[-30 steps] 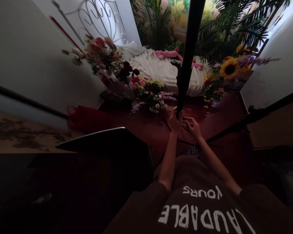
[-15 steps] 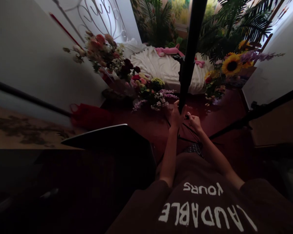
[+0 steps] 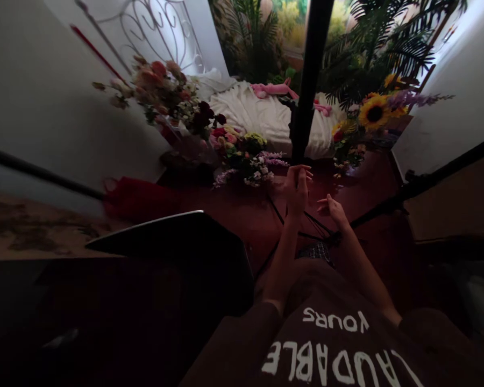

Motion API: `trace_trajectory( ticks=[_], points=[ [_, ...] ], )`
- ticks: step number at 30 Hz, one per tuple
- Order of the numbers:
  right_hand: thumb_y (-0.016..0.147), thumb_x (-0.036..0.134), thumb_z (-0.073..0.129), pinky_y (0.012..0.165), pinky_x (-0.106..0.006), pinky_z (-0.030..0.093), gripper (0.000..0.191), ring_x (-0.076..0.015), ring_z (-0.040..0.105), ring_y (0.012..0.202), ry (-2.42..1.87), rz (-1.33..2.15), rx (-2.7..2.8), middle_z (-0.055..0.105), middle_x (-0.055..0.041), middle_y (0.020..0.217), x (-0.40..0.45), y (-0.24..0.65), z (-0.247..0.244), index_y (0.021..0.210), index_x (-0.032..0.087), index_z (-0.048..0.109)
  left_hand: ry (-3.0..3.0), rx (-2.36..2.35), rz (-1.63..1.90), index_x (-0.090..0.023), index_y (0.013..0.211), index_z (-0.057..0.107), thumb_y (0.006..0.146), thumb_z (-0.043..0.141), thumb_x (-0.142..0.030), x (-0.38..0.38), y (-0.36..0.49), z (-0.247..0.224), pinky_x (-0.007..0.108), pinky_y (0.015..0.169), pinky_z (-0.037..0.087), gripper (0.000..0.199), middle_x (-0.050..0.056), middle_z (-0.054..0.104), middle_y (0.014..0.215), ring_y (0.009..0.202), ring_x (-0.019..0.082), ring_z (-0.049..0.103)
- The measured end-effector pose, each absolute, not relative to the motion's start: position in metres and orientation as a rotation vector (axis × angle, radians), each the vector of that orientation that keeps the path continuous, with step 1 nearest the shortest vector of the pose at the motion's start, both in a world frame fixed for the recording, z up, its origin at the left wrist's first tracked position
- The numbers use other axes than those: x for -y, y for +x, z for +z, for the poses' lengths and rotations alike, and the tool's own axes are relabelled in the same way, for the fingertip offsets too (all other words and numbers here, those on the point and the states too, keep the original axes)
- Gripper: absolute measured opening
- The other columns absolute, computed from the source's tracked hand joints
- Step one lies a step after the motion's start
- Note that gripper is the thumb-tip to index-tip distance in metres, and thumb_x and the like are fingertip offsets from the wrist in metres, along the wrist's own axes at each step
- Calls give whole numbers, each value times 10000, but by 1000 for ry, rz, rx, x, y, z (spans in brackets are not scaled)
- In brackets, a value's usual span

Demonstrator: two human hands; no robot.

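A black tripod stand (image 3: 304,115) rises upright in front of me, its thin legs spread low on the floor. My left hand (image 3: 297,188) is wrapped round its pole just below a dark clamp joint (image 3: 297,107); the hand hides that stretch of pole. To the right of the pole, and apart from it, is my right hand (image 3: 334,209). Its fingers are loosely stretched towards the pole, and I see nothing in it.
Flower bunches (image 3: 242,145) stand before a bed with a white cover (image 3: 246,115), where a pink plush toy (image 3: 270,90) lies. Sunflowers (image 3: 374,113) are on the right. A dark panel (image 3: 185,242) juts in at left near a red bag (image 3: 137,199). Another black pole (image 3: 447,177) slants at right.
My right hand has drawn back from the pole to the right, and its fingers have loosened from a pinch near a small dark part. My left hand stays at the pole. The view has shifted slightly.
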State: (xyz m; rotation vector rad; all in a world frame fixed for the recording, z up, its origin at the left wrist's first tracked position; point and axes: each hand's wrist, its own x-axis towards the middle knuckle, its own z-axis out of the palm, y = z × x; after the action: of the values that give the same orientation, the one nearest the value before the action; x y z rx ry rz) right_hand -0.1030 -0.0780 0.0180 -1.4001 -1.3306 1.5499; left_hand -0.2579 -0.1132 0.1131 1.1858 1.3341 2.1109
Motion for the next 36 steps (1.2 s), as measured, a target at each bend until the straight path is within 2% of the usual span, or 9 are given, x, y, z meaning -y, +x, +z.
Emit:
trace_trajectory(
  ticks=[5, 7, 12, 16, 19, 25, 29, 33, 36],
  points=[
    [850, 389, 662, 507, -177, 508, 242, -88, 612, 483, -1644, 1311, 992, 657, 11, 564, 78, -42, 25, 759, 168, 622, 1037, -1532, 2169, -184, 895, 588, 962, 434, -402, 106, -240, 116, 206, 675, 440, 275, -3, 588, 745, 669, 79, 562],
    [850, 303, 677, 483, -165, 495, 186, -82, 612, 484, -1782, 1325, 884, 673, 0, 596, 83, -10, 31, 751, 161, 609, 1031, -1575, 2174, -179, 888, 584, 963, 433, -379, 103, -228, 117, 206, 680, 435, 262, -4, 582, 742, 670, 81, 554],
    [810, 431, 716, 505, -210, 534, 288, -116, 644, 524, -1871, 1485, 872, 728, -64, 725, 99, 71, 55, 825, 162, 615, 1267, -1325, 1825, -182, 896, 586, 981, 362, -402, 77, -170, 96, 209, 656, 450, 325, 3, 606, 741, 664, 88, 579],
    [868, 622, 532, 475, -182, 481, 465, -117, 659, 582, -1730, 1266, 854, 747, -90, 841, 97, 110, 68, 915, 174, 646, 1544, -1002, 1433, -197, 1043, 572, 938, 467, -431, 44, -102, 62, 259, 787, 498, 278, 63, 667, 971, 864, 129, 643],
    [846, 665, 521, 489, -192, 459, 531, -145, 681, 666, -1728, 1101, 903, 752, -96, 886, 88, 121, 69, 901, 166, 697, 1697, -811, 1266, -177, 1149, 524, 879, 571, -449, 23, -53, 42, 321, 914, 483, 386, 123, 629, 1139, 1042, 187, 624],
    [754, 573, 664, 678, -261, 521, 392, -167, 687, 789, -1602, 1047, 1019, 746, -48, 887, 76, 131, 51, 848, 193, 691, 1720, -801, 1177, -154, 1153, 522, 884, 553, -451, 9, -3, 27, 309, 832, 488, 402, 110, 642, 1009, 907, 189, 631],
    [646, 413, 761, 784, -299, 529, 297, -171, 680, 832, -1485, 889, 1060, 737, -24, 880, 73, 139, 43, 849, 210, 686, 1670, -827, 1216, -172, 1146, 533, 897, 536, -428, 12, 0, 22, 273, 782, 487, 357, 86, 640, 969, 831, 156, 620],
    [700, 321, 636, 897, -383, 519, 127, -211, 678, 926, -1485, 652, 1037, 737, -51, 910, 65, 141, 47, 669, 201, 663, 1686, -818, 1220, -171, 1178, 523, 892, 540, -421, 11, 0, 18, 289, 814, 493, 380, 109, 643, 1019, 874, 167, 627],
    [761, 341, 587, 934, -375, 516, 178, -202, 664, 1019, -1410, 537, 1073, 725, -57, 1034, 56, 132, 58, 839, 213, 685, 1680, -818, 1201, -164, 1226, 501, 892, 528, -412, 8, 2, 12, 319, 831, 508, 416, 133, 643, 1075, 900, 183, 636]
  ],
)
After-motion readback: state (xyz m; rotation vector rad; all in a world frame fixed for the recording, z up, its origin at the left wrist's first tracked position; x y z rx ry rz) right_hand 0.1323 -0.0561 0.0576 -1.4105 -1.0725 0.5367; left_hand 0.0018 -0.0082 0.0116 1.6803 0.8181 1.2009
